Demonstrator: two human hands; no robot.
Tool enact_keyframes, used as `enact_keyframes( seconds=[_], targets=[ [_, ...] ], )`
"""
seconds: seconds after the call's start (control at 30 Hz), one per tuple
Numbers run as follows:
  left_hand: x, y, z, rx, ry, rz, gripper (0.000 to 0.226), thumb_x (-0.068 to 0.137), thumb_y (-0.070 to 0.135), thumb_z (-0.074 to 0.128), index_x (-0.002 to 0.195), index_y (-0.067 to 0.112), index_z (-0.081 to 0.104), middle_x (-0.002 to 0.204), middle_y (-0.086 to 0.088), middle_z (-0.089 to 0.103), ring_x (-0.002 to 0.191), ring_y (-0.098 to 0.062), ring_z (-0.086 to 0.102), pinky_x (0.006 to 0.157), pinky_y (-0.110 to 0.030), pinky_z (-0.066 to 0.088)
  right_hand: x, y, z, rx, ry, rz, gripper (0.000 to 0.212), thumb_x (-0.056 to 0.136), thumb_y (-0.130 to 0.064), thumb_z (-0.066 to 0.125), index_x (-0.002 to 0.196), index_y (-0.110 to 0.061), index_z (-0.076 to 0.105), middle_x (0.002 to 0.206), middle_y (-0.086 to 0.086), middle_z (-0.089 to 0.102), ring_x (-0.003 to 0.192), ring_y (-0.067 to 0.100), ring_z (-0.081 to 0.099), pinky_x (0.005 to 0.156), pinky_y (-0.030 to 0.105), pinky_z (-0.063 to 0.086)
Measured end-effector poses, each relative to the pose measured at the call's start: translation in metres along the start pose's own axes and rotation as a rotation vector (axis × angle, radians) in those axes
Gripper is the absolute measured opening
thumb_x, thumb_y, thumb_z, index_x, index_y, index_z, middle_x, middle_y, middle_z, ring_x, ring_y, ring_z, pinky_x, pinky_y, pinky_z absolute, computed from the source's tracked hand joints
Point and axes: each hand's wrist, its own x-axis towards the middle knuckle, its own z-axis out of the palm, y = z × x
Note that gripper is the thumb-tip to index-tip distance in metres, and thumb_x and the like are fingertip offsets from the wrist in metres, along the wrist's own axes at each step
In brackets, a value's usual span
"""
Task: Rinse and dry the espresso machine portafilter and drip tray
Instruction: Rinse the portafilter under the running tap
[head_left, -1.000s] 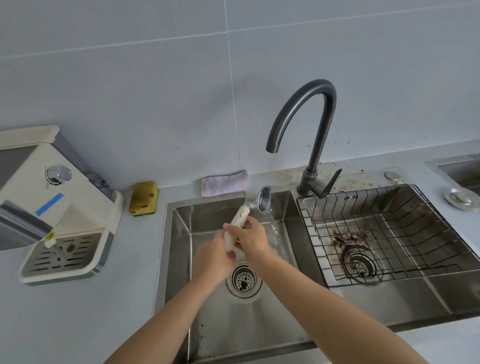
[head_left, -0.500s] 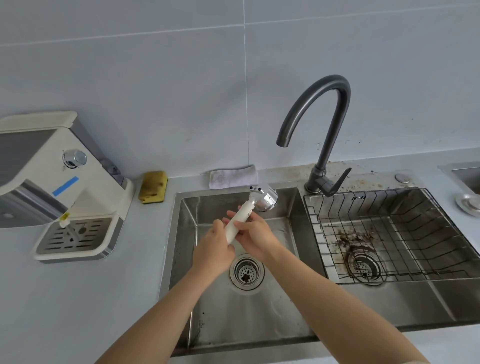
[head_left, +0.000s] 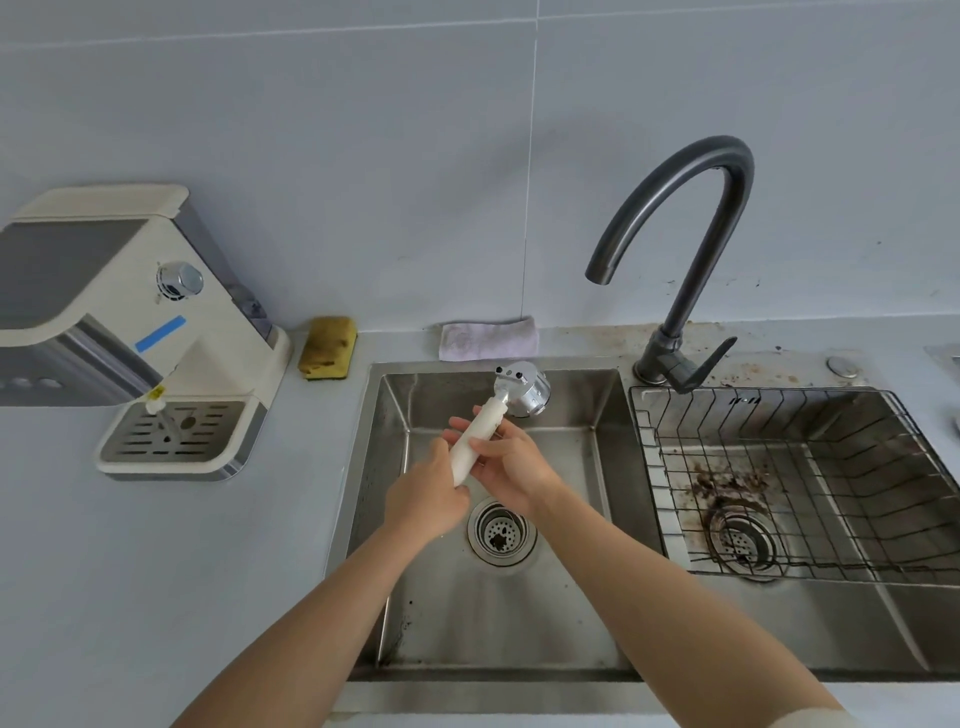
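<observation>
Portafilter (head_left: 521, 396) over sink (head_left: 571, 623) — left hand (head_left: 427, 500), right hand (head_left: 514, 461), fingers gripping its handle

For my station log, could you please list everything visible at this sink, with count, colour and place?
portafilter: one, white handle, metal head, held over left basin
espresso machine: one, cream, counter far left
drip tray: one, steel grille, still in machine
sponge: one, yellow, by wall
cloth: one, pale lilac, behind left basin
faucet: one, dark grey, off
wire basket: one, dark, right basin
left hand: handle's lower end
right hand: handle's middle
</observation>
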Motion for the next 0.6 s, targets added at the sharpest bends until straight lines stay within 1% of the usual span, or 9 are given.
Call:
enact_keyframes(
  seconds=[0.07, 0.2, 0.27, 0.33, 0.4, 0.47, 0.53, 0.6],
  targets=[
    [0.001, -0.001, 0.001, -0.004, -0.01, -0.017, 0.039, 0.091, 0.021, 0.049, 0.125, 0.01, 0.034, 0.109, -0.009, 0.06, 0.091, -0.027, 0.062, 0.066, -0.031, 0.043, 0.003, 0.002, -0.001, 0.003, 0.007, 0.008, 0.039, 0.087, 0.019, 0.035, 0.115, -0.008, 0.043, 0.104, 0.014, 0.059, 0.095, 0.026, 0.06, 0.082, 0.037, 0.049],
    [0.005, -0.004, 0.005, -0.031, -0.017, -0.041, 0.037, 0.092, 0.021, 0.047, 0.124, 0.011, 0.034, 0.106, -0.009, 0.061, 0.078, -0.023, 0.055, 0.065, -0.03, 0.043, 0.007, 0.003, -0.001, -0.024, 0.025, 0.029, 0.034, 0.087, 0.02, 0.035, 0.097, -0.008, 0.052, 0.099, 0.013, 0.061, 0.093, 0.026, 0.06, 0.087, 0.039, 0.047],
    [0.008, -0.007, 0.007, -0.057, -0.025, -0.066, 0.036, 0.091, 0.02, 0.047, 0.124, 0.012, 0.034, 0.103, -0.008, 0.06, 0.077, -0.022, 0.053, 0.064, -0.029, 0.041, 0.009, 0.005, -0.001, -0.055, 0.032, 0.037, 0.033, 0.086, 0.019, 0.037, 0.093, -0.008, 0.054, 0.095, 0.012, 0.062, 0.091, 0.025, 0.06, 0.086, 0.039, 0.047],
    [0.012, -0.01, 0.01, -0.103, -0.047, -0.091, 0.035, 0.09, 0.02, 0.047, 0.122, 0.012, 0.035, 0.095, -0.005, 0.056, 0.077, -0.023, 0.054, 0.064, -0.03, 0.042, 0.013, 0.007, 0.0, -0.128, 0.053, 0.05, 0.03, 0.086, 0.018, 0.039, 0.09, -0.006, 0.056, 0.091, 0.011, 0.062, 0.088, 0.024, 0.061, 0.084, 0.037, 0.048],
    [0.017, -0.014, 0.012, -0.161, -0.079, -0.112, 0.034, 0.089, 0.019, 0.048, 0.12, 0.012, 0.037, 0.088, -0.002, 0.053, 0.075, -0.022, 0.054, 0.062, -0.031, 0.042, 0.019, 0.009, 0.001, -0.243, 0.094, 0.067, 0.022, 0.086, 0.017, 0.042, 0.093, 0.0, 0.055, 0.089, 0.011, 0.061, 0.085, 0.022, 0.061, 0.082, 0.035, 0.049],
    [0.022, -0.016, 0.011, -0.24, -0.121, -0.134, 0.032, 0.089, 0.017, 0.047, 0.12, 0.012, 0.039, 0.082, 0.0, 0.051, 0.071, -0.02, 0.052, 0.058, -0.029, 0.038, 0.026, 0.01, 0.003, -0.321, 0.151, 0.08, 0.023, 0.086, 0.016, 0.045, 0.103, 0.002, 0.051, 0.089, 0.011, 0.058, 0.083, 0.023, 0.06, 0.081, 0.035, 0.051],
    [0.027, -0.018, 0.009, -0.329, -0.152, -0.155, 0.032, 0.089, 0.015, 0.047, 0.12, 0.012, 0.041, 0.076, 0.001, 0.049, 0.068, -0.019, 0.05, 0.058, -0.028, 0.037, 0.034, 0.012, 0.004, -0.366, 0.214, 0.089, 0.024, 0.085, 0.014, 0.049, 0.105, 0.0, 0.049, 0.087, 0.009, 0.057, 0.087, 0.026, 0.059, 0.086, 0.039, 0.051],
    [0.031, -0.021, 0.009, -0.367, -0.158, -0.169, 0.032, 0.088, 0.013, 0.047, 0.12, 0.012, 0.043, 0.073, 0.002, 0.049, 0.064, -0.016, 0.049, 0.058, -0.028, 0.036, 0.04, 0.015, 0.006, -0.407, 0.255, 0.097, 0.023, 0.085, 0.012, 0.053, 0.104, -0.001, 0.048, 0.086, 0.009, 0.057, 0.095, 0.029, 0.058, 0.091, 0.041, 0.05]
  ],
)
